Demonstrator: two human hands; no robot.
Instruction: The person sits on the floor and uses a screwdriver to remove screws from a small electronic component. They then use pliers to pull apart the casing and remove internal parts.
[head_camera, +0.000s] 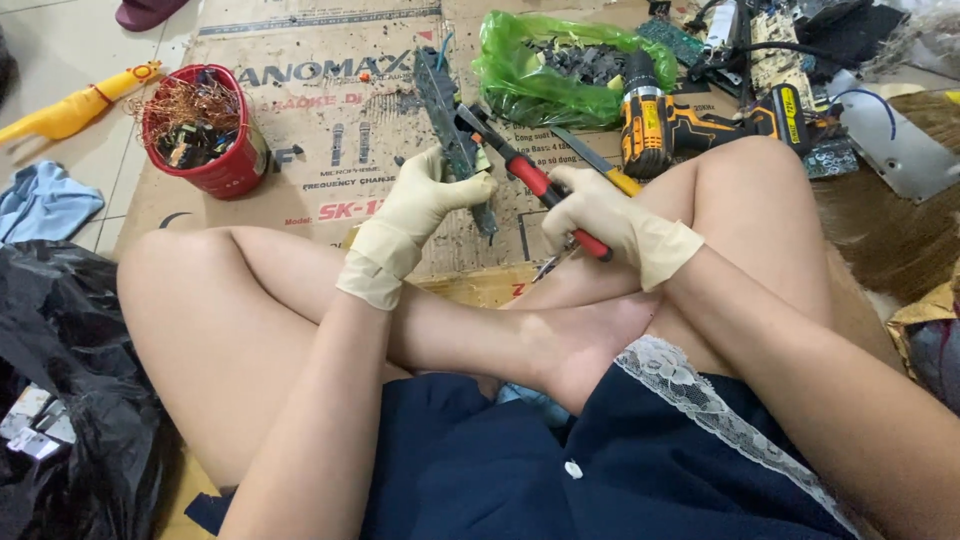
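Note:
I sit cross-legged on flattened cardboard (330, 110). My left hand (420, 205), in a cream rubber glove, grips a long narrow circuit board (446, 120) held edge-up above my shins. My right hand (600, 215), also gloved, is closed on red-handled pliers (535, 180). The pliers' jaws meet the board near its middle. A second tool with a yellow handle (605, 170) lies just behind my right hand.
A red bucket (215, 170) with copper wire and small parts stands at the left. A green plastic bag (560, 65) of scrap and a yellow cordless drill (665, 120) lie behind. Boards pile at the top right, a black bag (70, 380) at the left.

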